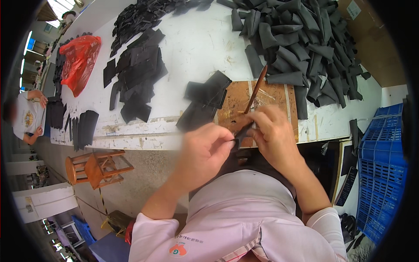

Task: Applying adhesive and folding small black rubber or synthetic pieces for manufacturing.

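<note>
Over the table's near edge, my left hand (pixel 205 150) and my right hand (pixel 274 133) pinch a small black fabric piece (pixel 241 134) between them. The fingers of both hands are closed on it. Just beyond is a worn brown board (pixel 233 102), and a pointed wooden stick (pixel 256 89) stands slanted over it, close to my right fingers. Whether the stick touches that hand I cannot tell. Flat black fabric pieces (pixel 205 98) lie overlapped at the board's left side.
A large heap of dark fabric tubes (pixel 301 43) covers the table's far right. Stacked flat black pieces (pixel 139 70) and a red plastic bag (pixel 80 63) lie to the left. Blue crates (pixel 382 161) stand at right, a wooden stool (pixel 100 168) at left. Another person (pixel 28 115) is at far left.
</note>
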`<act>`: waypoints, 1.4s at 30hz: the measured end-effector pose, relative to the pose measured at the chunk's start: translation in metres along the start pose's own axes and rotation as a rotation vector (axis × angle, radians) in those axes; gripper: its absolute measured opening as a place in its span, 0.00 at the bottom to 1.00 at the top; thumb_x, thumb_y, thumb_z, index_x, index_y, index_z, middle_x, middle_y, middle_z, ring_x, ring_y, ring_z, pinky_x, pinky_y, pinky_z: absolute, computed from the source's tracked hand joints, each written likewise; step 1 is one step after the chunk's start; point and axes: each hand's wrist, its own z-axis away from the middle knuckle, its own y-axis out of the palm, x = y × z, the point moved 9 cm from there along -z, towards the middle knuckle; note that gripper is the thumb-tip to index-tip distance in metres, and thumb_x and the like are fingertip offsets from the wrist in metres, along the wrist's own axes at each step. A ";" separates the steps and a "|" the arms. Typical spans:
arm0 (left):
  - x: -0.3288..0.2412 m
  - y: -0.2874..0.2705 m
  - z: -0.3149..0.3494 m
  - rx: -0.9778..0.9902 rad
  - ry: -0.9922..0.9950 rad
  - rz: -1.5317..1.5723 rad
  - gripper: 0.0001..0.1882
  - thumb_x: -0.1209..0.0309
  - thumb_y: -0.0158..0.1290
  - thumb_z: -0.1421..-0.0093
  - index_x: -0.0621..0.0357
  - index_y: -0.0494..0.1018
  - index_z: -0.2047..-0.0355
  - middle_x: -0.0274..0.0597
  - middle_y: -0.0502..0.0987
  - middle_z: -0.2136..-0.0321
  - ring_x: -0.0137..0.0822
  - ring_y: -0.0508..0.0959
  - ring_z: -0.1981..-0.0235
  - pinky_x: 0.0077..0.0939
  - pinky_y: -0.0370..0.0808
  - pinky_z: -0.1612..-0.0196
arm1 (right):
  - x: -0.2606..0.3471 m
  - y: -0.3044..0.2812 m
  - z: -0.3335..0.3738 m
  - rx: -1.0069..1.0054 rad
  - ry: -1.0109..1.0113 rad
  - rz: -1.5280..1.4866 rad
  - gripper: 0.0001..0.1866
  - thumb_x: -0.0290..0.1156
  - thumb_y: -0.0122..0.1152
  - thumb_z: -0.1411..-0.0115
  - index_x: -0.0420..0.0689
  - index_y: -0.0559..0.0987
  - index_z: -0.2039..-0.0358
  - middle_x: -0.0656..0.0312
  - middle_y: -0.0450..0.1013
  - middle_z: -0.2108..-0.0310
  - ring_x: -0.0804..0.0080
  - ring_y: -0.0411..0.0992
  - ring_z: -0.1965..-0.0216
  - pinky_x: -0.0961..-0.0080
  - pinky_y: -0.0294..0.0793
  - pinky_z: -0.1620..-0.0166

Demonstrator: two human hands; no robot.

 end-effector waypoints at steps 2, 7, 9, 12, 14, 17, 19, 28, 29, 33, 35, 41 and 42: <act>0.014 0.001 0.009 -0.135 -0.137 0.203 0.01 0.82 0.50 0.49 0.67 0.69 0.75 0.34 0.71 0.80 0.20 0.70 0.80 0.11 0.68 0.79 | 0.004 -0.011 0.006 -0.118 0.045 -0.099 0.15 0.27 0.64 0.59 0.39 0.73 0.68 0.59 0.67 0.72 0.65 0.67 0.71 0.73 0.66 0.72; -0.001 0.010 0.020 -0.409 0.064 -0.005 0.05 0.80 0.53 0.52 0.63 0.70 0.73 0.43 0.73 0.82 0.30 0.73 0.84 0.19 0.70 0.80 | 0.006 0.006 0.017 -0.052 0.213 -0.620 0.15 0.24 0.65 0.59 0.36 0.73 0.69 0.57 0.67 0.74 0.67 0.69 0.73 0.76 0.69 0.74; -0.010 0.015 0.019 -0.455 0.140 -0.119 0.06 0.82 0.54 0.53 0.62 0.71 0.73 0.43 0.73 0.82 0.31 0.73 0.85 0.22 0.70 0.81 | 0.007 0.004 0.016 -0.092 0.182 -0.557 0.13 0.22 0.63 0.58 0.36 0.72 0.70 0.57 0.67 0.75 0.65 0.69 0.74 0.75 0.69 0.74; -0.011 0.009 0.027 -0.659 0.197 -0.323 0.06 0.83 0.52 0.53 0.64 0.70 0.72 0.42 0.74 0.80 0.28 0.74 0.81 0.19 0.71 0.78 | 0.011 0.004 0.015 -0.159 0.112 -0.398 0.09 0.20 0.60 0.58 0.37 0.72 0.73 0.57 0.66 0.77 0.63 0.68 0.76 0.72 0.69 0.75; 0.013 0.004 0.023 -0.659 0.011 0.043 0.08 0.83 0.52 0.52 0.64 0.69 0.70 0.42 0.74 0.78 0.27 0.74 0.79 0.17 0.71 0.76 | 0.012 0.007 0.017 -0.237 0.089 -0.259 0.06 0.19 0.56 0.58 0.38 0.70 0.76 0.57 0.64 0.78 0.60 0.67 0.78 0.70 0.68 0.76; 0.051 0.014 0.015 -0.525 -0.281 0.653 0.11 0.84 0.51 0.51 0.66 0.65 0.67 0.42 0.74 0.73 0.24 0.73 0.73 0.13 0.71 0.72 | -0.001 0.012 0.022 -0.228 0.174 -0.330 0.08 0.18 0.56 0.59 0.38 0.71 0.75 0.57 0.65 0.78 0.61 0.67 0.78 0.71 0.68 0.76; 0.050 0.018 0.014 -0.433 -0.251 0.811 0.11 0.85 0.51 0.52 0.67 0.65 0.67 0.42 0.74 0.74 0.24 0.73 0.73 0.13 0.70 0.71 | -0.002 0.011 0.023 -0.203 0.196 -0.418 0.09 0.18 0.57 0.59 0.37 0.71 0.74 0.56 0.65 0.78 0.61 0.67 0.78 0.71 0.68 0.76; 0.022 0.007 0.022 -0.494 -0.144 0.481 0.13 0.87 0.52 0.53 0.66 0.63 0.67 0.43 0.75 0.76 0.18 0.70 0.80 0.07 0.66 0.77 | 0.001 0.002 0.019 -0.220 0.120 -0.479 0.09 0.15 0.57 0.60 0.37 0.73 0.74 0.58 0.67 0.78 0.68 0.67 0.81 0.77 0.66 0.78; 0.024 0.006 0.023 -0.488 -0.167 0.506 0.14 0.87 0.52 0.53 0.66 0.63 0.67 0.42 0.75 0.76 0.18 0.69 0.80 0.06 0.66 0.78 | 0.003 -0.001 0.018 -0.241 0.114 -0.449 0.08 0.15 0.56 0.59 0.38 0.73 0.76 0.60 0.68 0.79 0.74 0.67 0.81 0.82 0.66 0.79; 0.036 0.026 0.012 -0.161 -0.271 1.239 0.17 0.84 0.53 0.54 0.64 0.64 0.63 0.38 0.73 0.75 0.18 0.67 0.82 0.07 0.62 0.81 | 0.009 -0.005 0.014 -0.244 0.127 -0.480 0.11 0.15 0.56 0.62 0.36 0.73 0.74 0.56 0.66 0.78 0.62 0.67 0.79 0.73 0.67 0.77; 0.035 0.029 0.010 -0.096 -0.305 1.385 0.17 0.84 0.52 0.55 0.64 0.63 0.63 0.38 0.71 0.75 0.18 0.64 0.84 0.07 0.59 0.82 | 0.008 -0.001 0.011 -0.168 0.140 -0.616 0.10 0.15 0.56 0.62 0.36 0.73 0.74 0.56 0.66 0.78 0.63 0.67 0.79 0.74 0.66 0.77; 0.039 0.015 0.006 -0.405 -0.228 0.668 0.14 0.88 0.47 0.55 0.67 0.65 0.66 0.35 0.70 0.77 0.14 0.64 0.82 0.08 0.58 0.84 | -0.019 0.058 0.027 0.154 0.597 -1.452 0.03 0.20 0.56 0.52 0.40 0.73 0.75 0.72 0.64 0.80 0.84 0.60 0.80 0.86 0.59 0.76; 0.033 0.008 0.008 -0.496 -0.149 0.557 0.12 0.88 0.46 0.55 0.67 0.67 0.68 0.35 0.71 0.77 0.14 0.65 0.82 0.07 0.59 0.82 | -0.017 0.070 0.034 0.197 0.712 -1.703 0.02 0.23 0.56 0.50 0.41 0.72 0.76 0.71 0.63 0.81 0.84 0.59 0.80 0.86 0.58 0.76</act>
